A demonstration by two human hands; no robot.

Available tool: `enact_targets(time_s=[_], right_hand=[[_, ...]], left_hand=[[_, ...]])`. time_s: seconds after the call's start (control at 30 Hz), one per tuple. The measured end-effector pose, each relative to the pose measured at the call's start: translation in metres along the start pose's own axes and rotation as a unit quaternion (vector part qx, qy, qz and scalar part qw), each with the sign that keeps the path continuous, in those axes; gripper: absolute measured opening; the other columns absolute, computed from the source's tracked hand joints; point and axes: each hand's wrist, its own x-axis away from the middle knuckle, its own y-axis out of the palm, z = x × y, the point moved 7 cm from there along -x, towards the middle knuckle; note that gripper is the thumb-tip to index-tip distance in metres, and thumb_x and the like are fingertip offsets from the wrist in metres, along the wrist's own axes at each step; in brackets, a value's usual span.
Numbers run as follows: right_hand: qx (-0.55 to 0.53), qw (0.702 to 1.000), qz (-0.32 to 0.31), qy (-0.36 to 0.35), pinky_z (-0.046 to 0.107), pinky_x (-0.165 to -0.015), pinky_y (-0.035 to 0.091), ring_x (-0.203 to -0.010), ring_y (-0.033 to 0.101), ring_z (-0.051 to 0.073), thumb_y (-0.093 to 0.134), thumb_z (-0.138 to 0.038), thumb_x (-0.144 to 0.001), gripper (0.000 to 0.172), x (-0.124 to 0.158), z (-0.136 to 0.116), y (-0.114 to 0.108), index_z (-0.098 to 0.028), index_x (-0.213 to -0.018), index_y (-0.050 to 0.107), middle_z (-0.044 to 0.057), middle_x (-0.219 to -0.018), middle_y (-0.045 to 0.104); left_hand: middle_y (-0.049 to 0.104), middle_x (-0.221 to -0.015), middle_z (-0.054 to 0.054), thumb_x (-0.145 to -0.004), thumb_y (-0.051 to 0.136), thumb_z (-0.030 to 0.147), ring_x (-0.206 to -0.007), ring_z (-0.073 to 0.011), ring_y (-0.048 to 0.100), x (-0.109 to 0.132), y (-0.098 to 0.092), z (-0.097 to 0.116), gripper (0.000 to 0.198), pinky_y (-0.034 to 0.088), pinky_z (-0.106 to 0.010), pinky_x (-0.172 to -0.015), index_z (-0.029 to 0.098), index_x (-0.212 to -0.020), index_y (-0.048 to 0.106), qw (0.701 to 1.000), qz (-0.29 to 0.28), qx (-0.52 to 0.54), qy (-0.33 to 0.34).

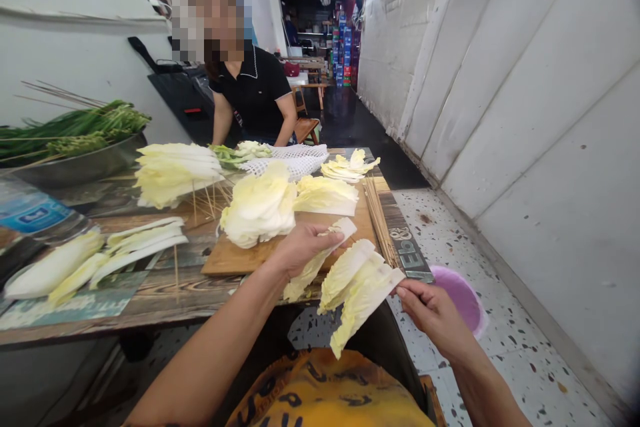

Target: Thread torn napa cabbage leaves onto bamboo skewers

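Observation:
My left hand (303, 247) is closed round one pale cabbage leaf (313, 263) just off the near edge of the wooden cutting board (235, 259). Lower and to the right, my right hand (430, 310) pinches the white stem ends of two or three stacked cabbage leaves (357, 287) that hang over my lap. A large pile of cut cabbage leaves (260, 207) lies on the board beyond my left hand, with a smaller pile (325, 195) beside it.
Bamboo skewers (380, 217) lie along the board's right side. More cabbage (175, 173) and loose leaves (95, 257) sit to the left, near a metal bowl of greens (75, 160). A person in a black shirt (255, 90) sits opposite. A pink bucket (463, 297) stands on the floor.

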Motion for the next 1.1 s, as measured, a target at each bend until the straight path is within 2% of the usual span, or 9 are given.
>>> enact_targets(time_s=[0.27, 0.4, 0.57, 0.67, 0.8, 0.9, 1.0, 1.1], right_hand=[[-0.058, 0.997, -0.027, 0.033, 0.021, -0.040, 0.010, -0.043, 0.014, 0.005, 0.054, -0.054, -0.082, 0.039, -0.003, 0.006, 0.004, -0.016, -0.076, 0.059, -0.008, -0.052, 0.023], [-0.065, 0.997, -0.025, 0.038, 0.021, -0.039, 0.010, -0.043, 0.013, 0.004, 0.056, -0.055, -0.081, 0.040, -0.003, 0.007, 0.005, -0.015, -0.079, 0.061, -0.009, -0.052, 0.024], [-0.079, 0.996, -0.029, 0.043, 0.020, -0.039, 0.009, -0.042, 0.013, 0.004, 0.057, -0.055, -0.079, 0.041, -0.005, 0.007, 0.011, -0.014, -0.080, 0.062, -0.009, -0.051, 0.024], [-0.081, 0.995, -0.034, 0.044, 0.020, -0.040, 0.009, -0.042, 0.014, 0.004, 0.057, -0.055, -0.079, 0.041, -0.009, 0.003, 0.015, -0.014, -0.082, 0.062, -0.009, -0.052, 0.026], [-0.090, 0.995, -0.024, 0.026, 0.021, -0.040, 0.010, -0.043, 0.015, 0.004, 0.056, -0.053, -0.080, 0.039, -0.012, -0.007, 0.016, -0.015, -0.082, 0.062, -0.009, -0.052, 0.025], [-0.081, 0.996, -0.022, 0.017, 0.021, -0.039, 0.011, -0.043, 0.016, 0.004, 0.056, -0.051, -0.081, 0.037, -0.011, -0.011, 0.017, -0.015, -0.078, 0.061, -0.009, -0.051, 0.024], [-0.101, 0.995, -0.013, 0.016, 0.020, -0.038, 0.011, -0.042, 0.016, 0.004, 0.057, -0.049, -0.081, 0.034, -0.019, -0.013, 0.019, -0.015, -0.074, 0.058, -0.009, -0.051, 0.025], [-0.161, 0.986, 0.012, 0.037, 0.017, -0.035, 0.009, -0.038, 0.014, 0.002, 0.063, -0.049, -0.074, 0.034, -0.042, -0.014, 0.020, -0.016, -0.073, 0.055, -0.011, -0.048, 0.026]], left_hand=[[0.063, -0.059, -0.002, -0.064, 0.072, 0.046, -0.053, -0.0114, 0.050, 0.003, 0.002, 0.001, 0.034, 0.038, -0.023, -0.055, 0.011, -0.067, 0.070, 1.000, 0.002, -0.016, 0.013], [0.060, -0.054, 0.000, -0.062, 0.072, 0.046, -0.050, -0.0108, 0.048, 0.004, 0.002, 0.001, 0.034, 0.037, -0.023, -0.052, 0.012, -0.062, 0.067, 1.000, 0.006, -0.017, 0.015], [0.066, -0.062, -0.002, -0.064, 0.071, 0.045, -0.056, -0.0134, 0.054, 0.005, 0.007, -0.003, 0.033, 0.039, -0.024, -0.058, 0.012, -0.068, 0.071, 0.999, -0.015, -0.036, 0.014], [0.066, -0.061, -0.001, -0.066, 0.070, 0.043, -0.055, -0.0126, 0.053, 0.005, 0.016, -0.004, 0.031, 0.038, -0.023, -0.055, 0.012, -0.064, 0.070, 0.996, -0.034, -0.074, 0.024], [0.069, -0.068, -0.002, -0.068, 0.069, 0.043, -0.059, -0.0140, 0.057, 0.009, 0.021, -0.007, 0.030, 0.042, -0.024, -0.058, 0.013, -0.073, 0.072, 0.999, -0.023, -0.032, 0.009], [0.071, -0.074, -0.002, -0.068, 0.069, 0.041, -0.064, -0.0153, 0.061, 0.014, 0.021, -0.006, 0.028, 0.045, -0.024, -0.062, 0.015, -0.078, 0.073, 1.000, -0.019, -0.011, 0.022], [0.071, -0.077, -0.003, -0.068, 0.069, 0.042, -0.068, -0.0173, 0.062, 0.003, 0.016, -0.008, 0.029, 0.047, -0.026, -0.063, 0.015, -0.078, 0.072, 1.000, 0.005, -0.019, 0.019], [0.072, -0.083, -0.007, -0.070, 0.067, 0.043, -0.075, -0.0209, 0.064, -0.025, 0.002, 0.002, 0.033, 0.048, -0.030, -0.067, 0.014, -0.083, 0.072, 0.992, 0.068, -0.097, 0.048]])
